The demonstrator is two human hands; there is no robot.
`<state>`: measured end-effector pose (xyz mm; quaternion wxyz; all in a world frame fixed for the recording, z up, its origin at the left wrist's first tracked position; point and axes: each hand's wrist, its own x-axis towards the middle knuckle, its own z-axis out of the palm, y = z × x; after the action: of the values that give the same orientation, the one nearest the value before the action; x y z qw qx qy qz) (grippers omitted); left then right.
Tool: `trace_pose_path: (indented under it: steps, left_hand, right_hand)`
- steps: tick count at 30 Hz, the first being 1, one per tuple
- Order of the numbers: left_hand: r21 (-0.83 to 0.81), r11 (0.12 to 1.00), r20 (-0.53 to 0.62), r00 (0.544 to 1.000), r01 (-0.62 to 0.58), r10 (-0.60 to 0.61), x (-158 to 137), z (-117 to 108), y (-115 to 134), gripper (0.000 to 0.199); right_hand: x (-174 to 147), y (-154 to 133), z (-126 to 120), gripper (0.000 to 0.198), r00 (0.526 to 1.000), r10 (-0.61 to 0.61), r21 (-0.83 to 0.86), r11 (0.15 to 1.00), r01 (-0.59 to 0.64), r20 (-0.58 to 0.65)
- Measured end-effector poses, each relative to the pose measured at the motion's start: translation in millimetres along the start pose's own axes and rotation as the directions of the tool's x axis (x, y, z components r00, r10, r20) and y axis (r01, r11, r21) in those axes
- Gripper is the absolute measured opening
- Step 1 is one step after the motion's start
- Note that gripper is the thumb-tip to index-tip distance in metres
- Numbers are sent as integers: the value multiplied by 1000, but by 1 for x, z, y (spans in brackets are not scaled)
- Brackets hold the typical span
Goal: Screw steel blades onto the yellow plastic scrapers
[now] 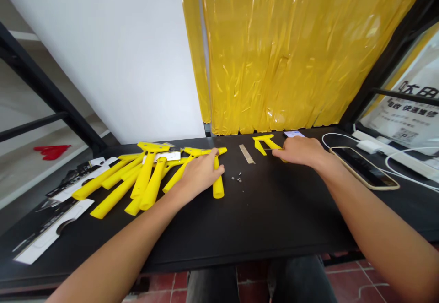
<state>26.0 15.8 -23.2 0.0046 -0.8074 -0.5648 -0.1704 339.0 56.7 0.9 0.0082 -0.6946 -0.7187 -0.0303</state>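
Observation:
My left hand [201, 175] is closed around the upper handle of a yellow scraper [218, 187], its lower handle pointing toward me. Left of that hand lies a pile of similar yellow scrapers [144, 175], some overlapping. My right hand [299, 151] is closed on a thin-shafted tool [267, 149], which looks like a screwdriver; its grip is mostly hidden by the fingers. Beside the right fingers rest yellow scraper parts [263, 137]. Between the hands are several small metal screws or nuts [237, 178] and a flat, narrow blade-like strip [246, 154].
White-and-black cardboard sleeves [51, 234] lie at the left. A phone [365, 168] with white cables and a power strip [404, 156] occupies the right side. Yellow plastic strips [284, 56] hang behind the black table [257, 229]. Black frame posts stand at both sides.

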Motion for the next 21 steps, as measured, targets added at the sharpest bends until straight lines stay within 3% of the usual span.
trace_pose_path:
  steps: [4,11,14,16,18,21]
  left_hand:
    - [56,994,-5,996,91,-91,1,-1,-2,38]
    - [74,978,200,958,196,-207,7,-9,-7,32]
    - [35,970,210,947,243,-244,8,-11,-8,26]
    - [-5,968,180,952,252,-247,8,-11,-8,24]
    - [-75,970,137,966,230,-219,8,-11,-8,26]
    - [-198,964,67,984,176,-166,8,-11,-5,32]
  right_hand:
    - [5,5,5,48,998,7,23,1000,-8,63]
    - [2,10,-5,53,990,57,8,998,-58,129]
    - [-1,7,-11,62,998,25,140,990,-17,-54]
    - [-2,-4,-11,58,973,-25,322,941,100,-228]
    - [-6,-20,-8,50,912,-75,469,839,276,-403]
    - [-17,-44,-4,40,815,-119,476,760,442,-567]
